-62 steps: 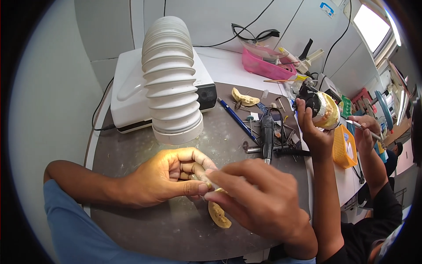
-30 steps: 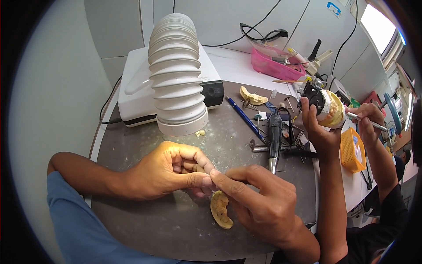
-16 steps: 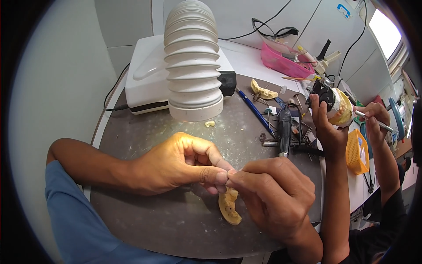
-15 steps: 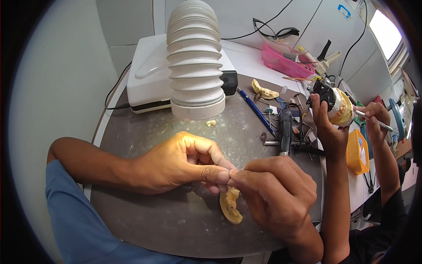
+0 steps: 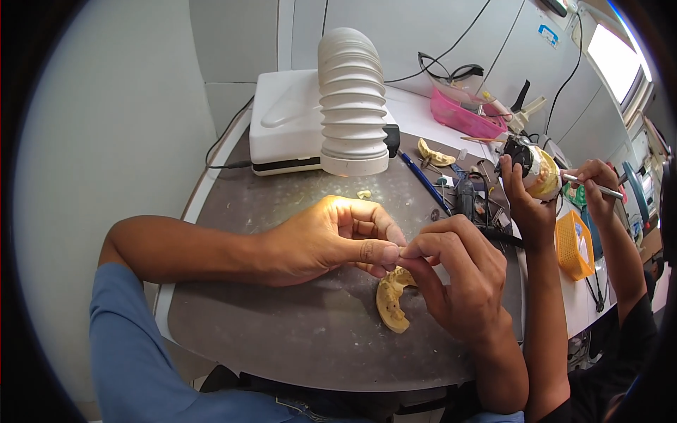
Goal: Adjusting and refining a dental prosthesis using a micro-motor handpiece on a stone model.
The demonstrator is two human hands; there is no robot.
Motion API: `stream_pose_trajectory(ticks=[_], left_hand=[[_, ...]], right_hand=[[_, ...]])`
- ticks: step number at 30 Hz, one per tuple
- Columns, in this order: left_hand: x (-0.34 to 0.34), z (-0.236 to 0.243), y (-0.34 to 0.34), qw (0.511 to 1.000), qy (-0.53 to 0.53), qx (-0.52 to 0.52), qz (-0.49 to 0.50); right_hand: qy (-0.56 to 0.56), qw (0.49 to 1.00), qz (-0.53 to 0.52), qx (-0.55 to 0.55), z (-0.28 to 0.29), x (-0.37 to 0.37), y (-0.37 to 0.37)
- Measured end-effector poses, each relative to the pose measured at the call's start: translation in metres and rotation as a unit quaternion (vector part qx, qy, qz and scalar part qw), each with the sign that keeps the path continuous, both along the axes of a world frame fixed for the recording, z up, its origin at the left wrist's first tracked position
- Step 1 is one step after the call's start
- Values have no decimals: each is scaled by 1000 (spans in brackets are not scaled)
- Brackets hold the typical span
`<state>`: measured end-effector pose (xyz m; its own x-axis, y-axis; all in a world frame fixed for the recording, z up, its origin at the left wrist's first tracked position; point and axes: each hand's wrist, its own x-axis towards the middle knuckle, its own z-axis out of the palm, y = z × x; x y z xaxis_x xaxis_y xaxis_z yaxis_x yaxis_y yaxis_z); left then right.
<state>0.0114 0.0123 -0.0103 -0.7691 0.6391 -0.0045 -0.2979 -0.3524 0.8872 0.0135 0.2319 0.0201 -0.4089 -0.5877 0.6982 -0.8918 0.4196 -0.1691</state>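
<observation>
Since the earlier frame, the right hand (image 5: 469, 261) has turned, showing more of the near cast (image 5: 392, 310), which lies on the mat (image 5: 282, 324) beneath the fingers, partly behind the thumb. It meets the left hand (image 5: 338, 240), each with thumb and finger pressed together; what sits between is hidden. Counted: two casts, the far cast (image 5: 436, 154) to the right; one pale piece (image 5: 364, 194) near one white hose (image 5: 352, 99); one blue pen (image 5: 424, 182). Right, a co-worker holds one model (image 5: 541, 175).
</observation>
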Motion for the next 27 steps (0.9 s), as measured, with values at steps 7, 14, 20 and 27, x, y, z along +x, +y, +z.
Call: stream_pose_trajectory(ticks=[7, 14, 20, 27], left_hand=[[-3, -3, -3, 1000, 16, 2, 3], [-1, 0, -3, 998, 52, -10, 33], [-3, -4, 0, 994, 87, -51, 30], [2, 2, 0, 987, 142, -62, 37]], right_hand=[[-9, 1000, -9, 20, -3, -2, -1], [-3, 999, -18, 35, -3, -4, -3], [43, 999, 0, 22, 3, -8, 7], [31, 998, -43, 29, 2, -10, 5]])
